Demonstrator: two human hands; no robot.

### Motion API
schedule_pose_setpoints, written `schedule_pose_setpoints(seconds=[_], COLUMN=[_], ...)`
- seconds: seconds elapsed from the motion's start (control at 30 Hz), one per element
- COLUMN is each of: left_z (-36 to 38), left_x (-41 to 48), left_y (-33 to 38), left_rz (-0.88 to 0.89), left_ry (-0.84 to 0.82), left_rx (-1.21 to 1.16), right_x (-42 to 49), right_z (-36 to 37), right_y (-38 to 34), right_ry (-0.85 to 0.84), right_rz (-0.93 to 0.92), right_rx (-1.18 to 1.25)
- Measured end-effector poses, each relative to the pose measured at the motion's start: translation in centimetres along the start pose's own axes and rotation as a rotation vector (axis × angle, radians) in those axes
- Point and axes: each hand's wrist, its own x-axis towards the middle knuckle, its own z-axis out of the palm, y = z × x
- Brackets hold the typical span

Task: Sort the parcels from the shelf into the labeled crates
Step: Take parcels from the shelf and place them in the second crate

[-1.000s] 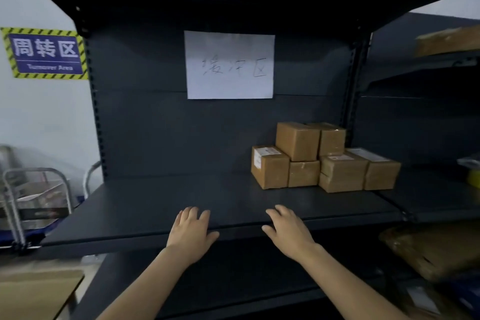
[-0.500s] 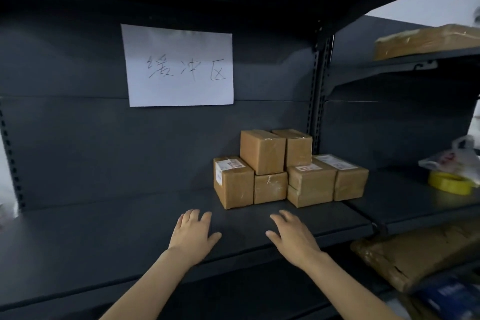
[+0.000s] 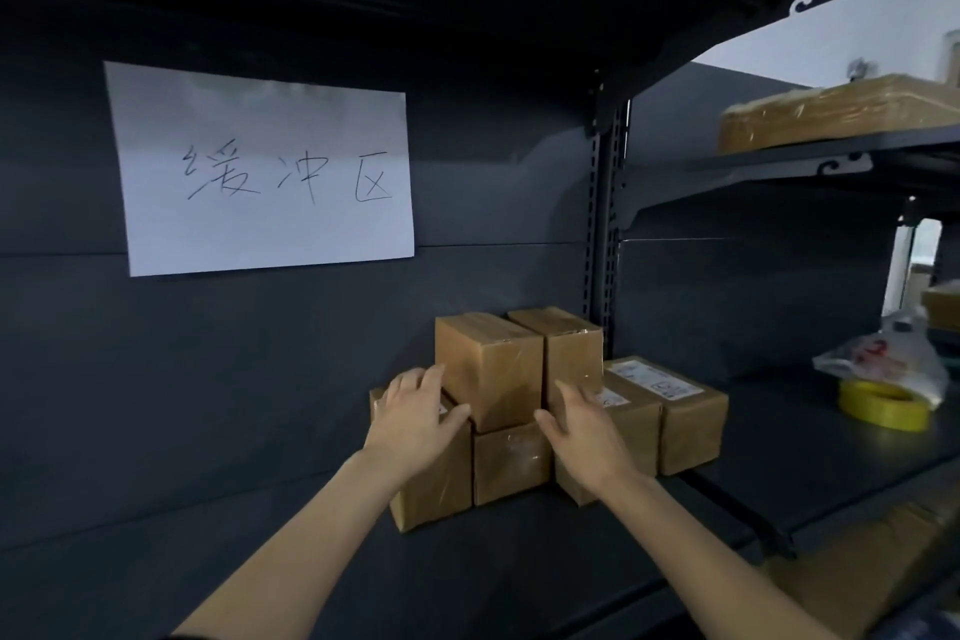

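Note:
Several brown cardboard parcels are stacked on the dark shelf, against its back panel. The upper front parcel sits on a smaller parcel. My left hand has its fingers spread at that upper parcel's left side, above the low left parcel. My right hand reaches in at the upper parcel's lower right edge, in front of a second upper parcel. Neither hand visibly grips anything. Two labelled parcels lie to the right. No crates are in view.
A white paper sign with handwriting hangs on the back panel. The neighbouring shelf on the right carries a yellow tape roll, a plastic bag and, higher up, a wrapped flat package. A shelf board overhangs above.
Both hands have moved forward from the shelf's front edge up to the stacked parcels, now flanking the upper front one. The view has come closer and turned right.

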Motion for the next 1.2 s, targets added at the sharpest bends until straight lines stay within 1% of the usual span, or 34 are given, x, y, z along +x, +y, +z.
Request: schedule_pose_setpoints(seconds=[0.13,0.3,0.4,0.47,0.53,0.63,0.67,0.73,0.77,0.83,0.93,1.07,1.13,1.17,1.2], left_z=[0.1,0.7,1.3,1.6,1.3,0.2,-0.2,-0.9,-1.2,-1.4,-1.2,-1.2,-1.4,-1.4,-1.5], left_x=[3.0,5.4,5.6,5.3,4.6,3.8,3.4,2.6,1.9,0.6,-0.9,-1.7,-1.8,-1.9,-1.9], left_y=[1.6,2.6,2.8,2.9,3.0,2.6,2.3,1.4,0.8,-0.6,-2.6,-4.1,-4.5,-4.6,-4.6], left_rz=[0.018,-0.036,-0.052,-0.086,-0.13,-0.165,-0.178,-0.232,-0.272,-0.372,-0.516,-0.635,-0.661,-0.671,-0.68], left_ry=[0.013,-0.036,-0.037,0.011,0.093,0.282,0.334,0.38,0.389,0.386,0.369,0.359,0.351,0.349,0.35], left_rx=[-0.075,-0.27,-0.305,-0.381,-0.467,-0.59,-0.65,-0.826,-0.918,-1.044,-1.037,-1.07,-1.117,-1.149,-1.183], right_x=[2.7,4.6,5.1,5.2,5.4,5.5,5.5,5.5,5.4,5.0,4.0,3.8,3.8,3.7,3.7], right_z=[0.3,1.6,2.1,2.3,2.4,2.3,2.2,2.1,2.2,2.8,4.0,4.9,5.1,5.0,5.0], right_y=[0.0,0.4,0.5,0.1,-0.7,-2.5,-3.2,-4.7,-5.5,-7.0,-8.6,-9.5,-9.5,-9.4,-9.3], right_ry=[-0.004,-0.061,-0.084,-0.054,0.003,0.096,0.139,0.215,0.225,0.192,0.139,0.071,0.068,0.078,0.093], right_rz=[0.027,0.07,0.04,-0.007,-0.074,-0.207,-0.258,-0.355,-0.401,-0.486,-0.6,-0.701,-0.713,-0.676,-0.597], right_rx=[0.121,0.243,0.358,0.393,0.363,0.269,0.246,0.187,0.152,0.092,0.073,0.064,0.178,0.284,0.413])
